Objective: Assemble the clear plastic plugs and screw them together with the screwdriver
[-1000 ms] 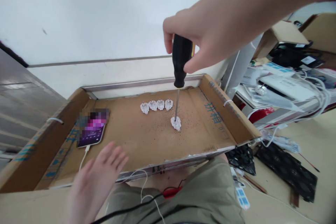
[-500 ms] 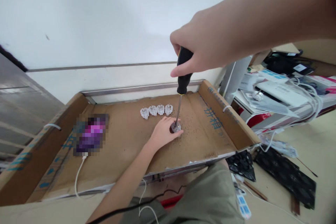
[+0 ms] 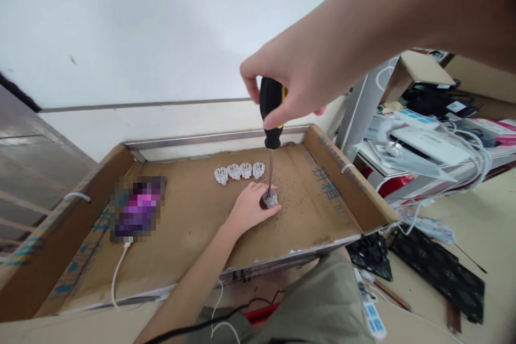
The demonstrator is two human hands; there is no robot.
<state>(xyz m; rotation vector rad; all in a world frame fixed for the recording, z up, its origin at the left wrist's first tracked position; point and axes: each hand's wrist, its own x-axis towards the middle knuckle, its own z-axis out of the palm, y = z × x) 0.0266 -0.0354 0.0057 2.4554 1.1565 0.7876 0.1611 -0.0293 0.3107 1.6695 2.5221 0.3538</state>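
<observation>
My right hand (image 3: 296,78) is closed around the black handle of a screwdriver (image 3: 270,134), held upright with its tip down in a small clear plastic plug part (image 3: 271,198) on the cardboard tray (image 3: 193,226). My left hand (image 3: 250,206) rests on the tray and pinches that plug part from the left. A row of several similar clear plug parts (image 3: 239,171) lies just behind it.
A phone (image 3: 137,209) with a white cable lies at the tray's left. The tray has raised cardboard walls (image 3: 342,172). To the right are a cluttered shelf with boxes and white cables (image 3: 435,140) and dark mats (image 3: 439,263) on the floor. My trouser leg (image 3: 318,306) is below.
My left hand came up from near my lap and took hold of the plug part. The screwdriver handle shifted slightly left and stands more upright.
</observation>
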